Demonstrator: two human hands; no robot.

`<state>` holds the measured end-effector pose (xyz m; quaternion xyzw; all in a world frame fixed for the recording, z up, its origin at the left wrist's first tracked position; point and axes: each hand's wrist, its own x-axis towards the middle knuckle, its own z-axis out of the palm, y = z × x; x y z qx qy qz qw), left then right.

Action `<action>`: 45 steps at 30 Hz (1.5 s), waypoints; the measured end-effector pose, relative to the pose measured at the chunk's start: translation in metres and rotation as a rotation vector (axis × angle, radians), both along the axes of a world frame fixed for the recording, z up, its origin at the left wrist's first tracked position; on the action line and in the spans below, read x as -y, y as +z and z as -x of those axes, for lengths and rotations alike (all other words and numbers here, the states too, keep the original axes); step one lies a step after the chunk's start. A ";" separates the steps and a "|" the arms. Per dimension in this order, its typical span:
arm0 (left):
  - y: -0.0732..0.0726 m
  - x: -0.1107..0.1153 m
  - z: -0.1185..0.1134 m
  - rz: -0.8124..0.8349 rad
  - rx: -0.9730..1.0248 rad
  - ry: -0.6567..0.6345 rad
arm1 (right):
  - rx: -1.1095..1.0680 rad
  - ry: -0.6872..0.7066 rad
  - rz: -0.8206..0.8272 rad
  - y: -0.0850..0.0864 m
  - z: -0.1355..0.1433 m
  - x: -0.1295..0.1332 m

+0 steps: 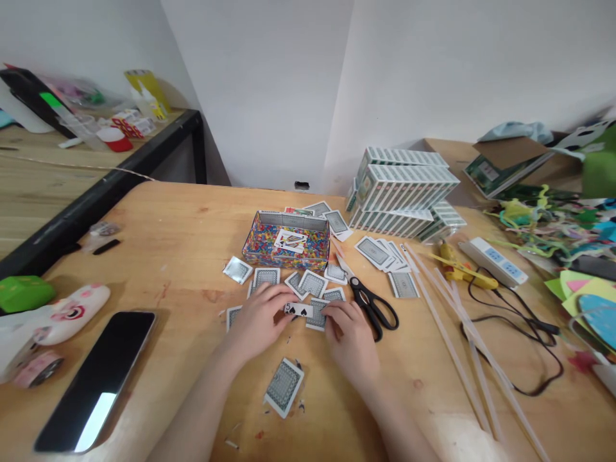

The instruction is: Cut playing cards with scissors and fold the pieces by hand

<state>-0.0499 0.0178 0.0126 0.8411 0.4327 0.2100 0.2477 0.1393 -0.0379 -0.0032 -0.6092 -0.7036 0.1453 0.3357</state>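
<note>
My left hand is closed, with thumb and fingers pinching a narrow strip of a spade playing card, its "5" corner near my fingertips. Just right of it, my right hand has curled fingers at the edge of a patterned-back playing card; the fingertips look closed on that edge. Several face-down cards lie around both hands, and a single playing card rests nearer to me. Beyond the hands stands an open box covered in colourful print, with a face-up card inside it.
Black-handled scissors lie beside my right hand. Further right are fanned cards, translucent glue sticks, a yellow glue gun and a power strip. Stacked card boxes stand behind. A phone lies left.
</note>
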 end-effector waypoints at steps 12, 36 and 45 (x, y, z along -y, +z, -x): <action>-0.001 0.005 -0.004 0.000 -0.098 0.008 | -0.143 0.028 0.046 0.004 0.006 0.001; -0.011 -0.006 0.003 -0.201 -0.250 0.334 | -0.247 -0.102 0.087 0.005 0.006 0.003; -0.013 -0.007 0.002 -0.080 -0.195 0.383 | -0.276 -0.074 0.111 0.003 0.008 0.002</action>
